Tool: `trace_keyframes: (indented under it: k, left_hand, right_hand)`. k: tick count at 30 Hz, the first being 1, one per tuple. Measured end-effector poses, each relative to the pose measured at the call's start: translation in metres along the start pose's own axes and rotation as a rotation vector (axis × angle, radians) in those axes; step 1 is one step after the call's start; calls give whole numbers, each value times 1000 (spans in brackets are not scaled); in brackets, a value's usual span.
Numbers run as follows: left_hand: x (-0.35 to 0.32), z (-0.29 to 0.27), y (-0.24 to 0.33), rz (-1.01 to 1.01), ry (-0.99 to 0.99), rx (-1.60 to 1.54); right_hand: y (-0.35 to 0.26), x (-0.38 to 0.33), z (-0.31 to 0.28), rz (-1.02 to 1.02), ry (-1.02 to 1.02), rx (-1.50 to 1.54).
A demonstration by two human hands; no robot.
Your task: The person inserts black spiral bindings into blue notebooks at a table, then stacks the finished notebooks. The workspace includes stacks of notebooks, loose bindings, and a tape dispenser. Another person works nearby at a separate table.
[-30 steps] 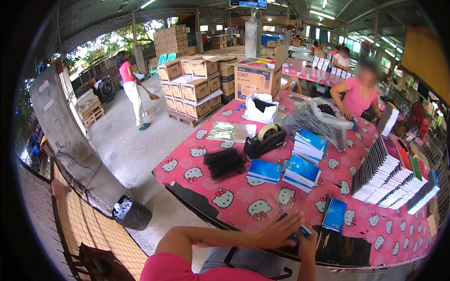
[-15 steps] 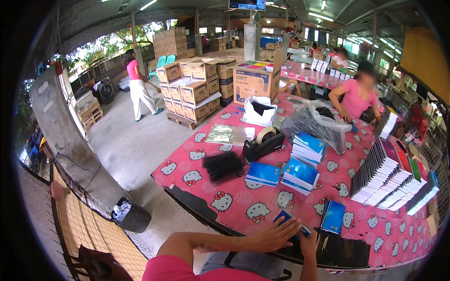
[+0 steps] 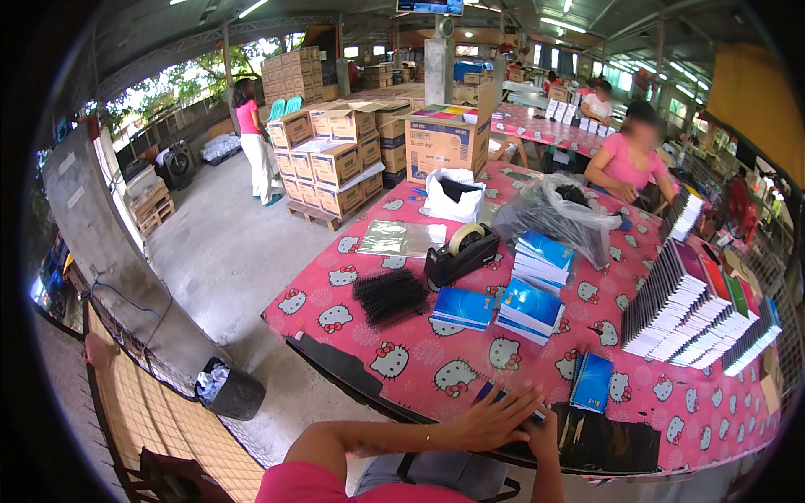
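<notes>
My left hand (image 3: 495, 419) lies flat, fingers spread wide, pressing down on a small blue booklet (image 3: 503, 396) at the near edge of the red patterned table (image 3: 419, 369). My right hand (image 3: 543, 419) sits just beside it at three o'clock, thumb side against the booklet's right end; whether it grips or only steadies I cannot tell, since my left hand covers most of it. The booklet itself is mostly hidden, with only a blue corner and a strip of its far edge showing.

To do this well, I judge the left palm should keep even pressure so the pages stay square while the right fingers work at the end. The table edge runs right under my wrists, so anything I slide toward six o'clock would drop off.

At eleven o'clock from my hands lies a bundle of black binding combs (image 3: 390, 295), well apart, and beyond it a black tape dispenser (image 3: 461, 254). At twelve o'clock are stacks of blue booklets (image 3: 528, 306), with bare cloth between them and my hands, the best room for pushing things forward. At two o'clock a single blue booklet (image 3: 593, 381) lies near, and just right of my hands a black plastic sheet (image 3: 612, 436) covers the edge, crowding that side. Far right, rows of standing notebooks (image 3: 696, 314) fill the table.
</notes>
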State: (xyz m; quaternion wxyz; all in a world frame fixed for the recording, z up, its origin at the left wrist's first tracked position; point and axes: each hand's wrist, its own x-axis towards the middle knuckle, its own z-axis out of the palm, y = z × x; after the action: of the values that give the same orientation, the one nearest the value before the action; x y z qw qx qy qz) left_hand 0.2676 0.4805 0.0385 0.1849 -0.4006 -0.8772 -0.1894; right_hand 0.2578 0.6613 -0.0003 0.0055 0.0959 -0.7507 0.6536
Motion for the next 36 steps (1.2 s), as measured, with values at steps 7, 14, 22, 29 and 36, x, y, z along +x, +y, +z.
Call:
trace_keyframes:
  k: [7, 14, 22, 29, 36]
  left_hand:
    - [4, -9, -3, -23, -60, -1]
    - [23, -21, -16, -50, -128, -39]
    - [10, -15, 1, 31, 159, -15]
    - [13, -16, -23, 56, -54, -78]
    - [11, -1, -10, -64, 97, -175]
  right_hand:
    - [-5, 0, 0, 85, 6, 41]
    - [-9, 2, -3, -13, -50, -111]
    - [-12, -2, -2, 58, -24, -34]
    - [-35, -8, -4, -248, 145, -362]
    - [-32, -35, -2, -78, 285, -48]
